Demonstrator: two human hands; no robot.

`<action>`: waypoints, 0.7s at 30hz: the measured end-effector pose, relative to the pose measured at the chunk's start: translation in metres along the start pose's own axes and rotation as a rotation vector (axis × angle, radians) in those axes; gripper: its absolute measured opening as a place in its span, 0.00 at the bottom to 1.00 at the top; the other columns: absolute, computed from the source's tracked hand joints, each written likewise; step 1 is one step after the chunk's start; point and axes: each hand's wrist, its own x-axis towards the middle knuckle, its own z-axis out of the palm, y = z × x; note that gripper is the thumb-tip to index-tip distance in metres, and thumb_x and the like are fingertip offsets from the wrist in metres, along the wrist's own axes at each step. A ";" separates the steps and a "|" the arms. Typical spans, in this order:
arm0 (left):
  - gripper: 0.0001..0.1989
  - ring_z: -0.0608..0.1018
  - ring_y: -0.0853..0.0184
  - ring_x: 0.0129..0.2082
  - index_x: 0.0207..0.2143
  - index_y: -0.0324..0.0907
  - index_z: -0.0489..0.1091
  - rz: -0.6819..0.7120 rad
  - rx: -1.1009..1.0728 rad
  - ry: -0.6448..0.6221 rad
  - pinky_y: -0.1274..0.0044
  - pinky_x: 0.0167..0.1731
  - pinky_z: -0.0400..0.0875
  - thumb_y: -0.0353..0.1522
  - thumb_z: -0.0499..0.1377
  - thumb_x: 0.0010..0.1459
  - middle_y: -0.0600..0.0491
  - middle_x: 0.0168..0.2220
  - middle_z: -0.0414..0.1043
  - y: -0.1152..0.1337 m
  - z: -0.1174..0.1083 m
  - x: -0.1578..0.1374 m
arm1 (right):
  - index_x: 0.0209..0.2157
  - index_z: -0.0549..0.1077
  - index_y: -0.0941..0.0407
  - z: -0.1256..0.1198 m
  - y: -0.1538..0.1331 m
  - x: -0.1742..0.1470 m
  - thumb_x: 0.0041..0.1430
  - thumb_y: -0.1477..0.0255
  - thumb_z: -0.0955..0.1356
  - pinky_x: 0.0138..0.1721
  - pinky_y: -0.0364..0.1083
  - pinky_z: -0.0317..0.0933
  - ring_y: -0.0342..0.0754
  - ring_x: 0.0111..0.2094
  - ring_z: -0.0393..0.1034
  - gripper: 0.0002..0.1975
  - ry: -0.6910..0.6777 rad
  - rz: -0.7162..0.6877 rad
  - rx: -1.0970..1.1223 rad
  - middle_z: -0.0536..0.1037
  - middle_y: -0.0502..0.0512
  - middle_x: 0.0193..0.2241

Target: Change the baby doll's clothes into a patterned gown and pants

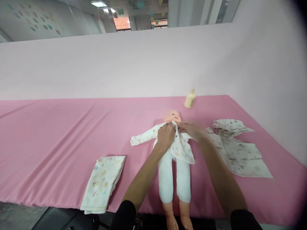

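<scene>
A baby doll (166, 179) lies on its back on the pink-covered table, its head towards the wall and its bare feet at the front edge. It has a white printed baby shirt (181, 148) on its upper body, with one sleeve stretched out to the left and the front panel lying over the belly. My left hand (166, 135) is closed on the shirt's front near the collar. Beside it, at the neck, my right hand (192, 129) has its fingertips pinched at the shirt's edge. The doll's right-side arm is hidden behind my right hand and forearm.
A folded printed cloth (103, 182) lies at the front left edge. More printed baby clothes (244, 153) are spread on the right, with a folded one (231, 126) behind. A pale yellow pump bottle (190, 99) stands by the white wall (120, 67). A black chair (64, 219) sits below the table.
</scene>
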 end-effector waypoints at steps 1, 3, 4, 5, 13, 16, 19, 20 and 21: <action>0.12 0.77 0.60 0.40 0.43 0.40 0.69 -0.002 0.002 0.003 0.72 0.36 0.63 0.29 0.46 0.68 0.45 0.41 0.75 0.000 0.000 0.000 | 0.28 0.80 0.60 0.000 0.001 0.001 0.49 0.65 0.76 0.40 0.45 0.70 0.43 0.30 0.72 0.12 -0.014 -0.006 0.019 0.79 0.55 0.28; 0.13 0.77 0.60 0.41 0.44 0.39 0.68 -0.011 0.007 0.011 0.72 0.37 0.64 0.30 0.45 0.69 0.44 0.42 0.75 -0.001 0.001 0.001 | 0.28 0.80 0.60 0.000 0.004 0.003 0.48 0.64 0.76 0.39 0.44 0.69 0.43 0.30 0.72 0.13 -0.028 -0.016 0.055 0.78 0.54 0.27; 0.13 0.77 0.59 0.41 0.44 0.39 0.68 -0.016 0.011 0.014 0.72 0.37 0.64 0.30 0.44 0.69 0.44 0.42 0.75 -0.001 0.002 0.001 | 0.28 0.79 0.60 0.002 0.005 0.004 0.47 0.64 0.77 0.38 0.44 0.68 0.43 0.30 0.71 0.13 -0.023 -0.018 0.072 0.78 0.53 0.26; 0.13 0.77 0.59 0.41 0.44 0.39 0.68 -0.019 0.015 0.015 0.72 0.37 0.64 0.30 0.44 0.69 0.44 0.42 0.75 -0.001 0.002 0.001 | 0.27 0.79 0.60 0.003 0.006 0.005 0.47 0.64 0.77 0.37 0.44 0.67 0.42 0.30 0.71 0.13 -0.015 -0.018 0.085 0.77 0.53 0.25; 0.14 0.77 0.59 0.39 0.44 0.39 0.68 0.016 0.056 0.044 0.72 0.35 0.65 0.29 0.43 0.70 0.45 0.42 0.74 -0.003 0.006 0.002 | 0.27 0.80 0.59 0.009 0.007 0.005 0.44 0.66 0.78 0.37 0.43 0.66 0.42 0.29 0.69 0.12 0.041 -0.005 0.170 0.76 0.51 0.25; 0.13 0.77 0.59 0.39 0.44 0.39 0.68 0.039 0.061 0.053 0.72 0.35 0.65 0.27 0.44 0.68 0.45 0.41 0.74 -0.003 0.007 0.001 | 0.28 0.80 0.59 0.009 0.009 0.006 0.44 0.66 0.78 0.38 0.44 0.66 0.42 0.29 0.69 0.11 0.036 0.009 0.219 0.77 0.52 0.26; 0.13 0.77 0.59 0.40 0.46 0.39 0.68 0.038 0.039 0.063 0.72 0.36 0.64 0.25 0.45 0.66 0.45 0.42 0.75 -0.004 0.009 0.002 | 0.29 0.80 0.59 0.009 0.011 0.007 0.45 0.66 0.78 0.39 0.44 0.66 0.42 0.30 0.70 0.12 0.006 -0.008 0.237 0.78 0.53 0.27; 0.13 0.77 0.59 0.40 0.45 0.39 0.68 0.034 0.021 0.070 0.72 0.36 0.64 0.25 0.46 0.66 0.45 0.42 0.75 -0.004 0.009 0.002 | 0.29 0.81 0.59 0.009 0.011 0.007 0.45 0.67 0.78 0.39 0.44 0.66 0.42 0.30 0.70 0.12 0.003 -0.014 0.235 0.78 0.53 0.27; 0.13 0.77 0.60 0.40 0.44 0.39 0.69 0.030 -0.003 0.077 0.72 0.35 0.63 0.25 0.46 0.66 0.45 0.42 0.75 -0.004 0.010 0.003 | 0.30 0.81 0.59 0.009 0.011 0.007 0.44 0.67 0.79 0.39 0.44 0.65 0.42 0.31 0.70 0.12 0.000 -0.018 0.230 0.78 0.53 0.28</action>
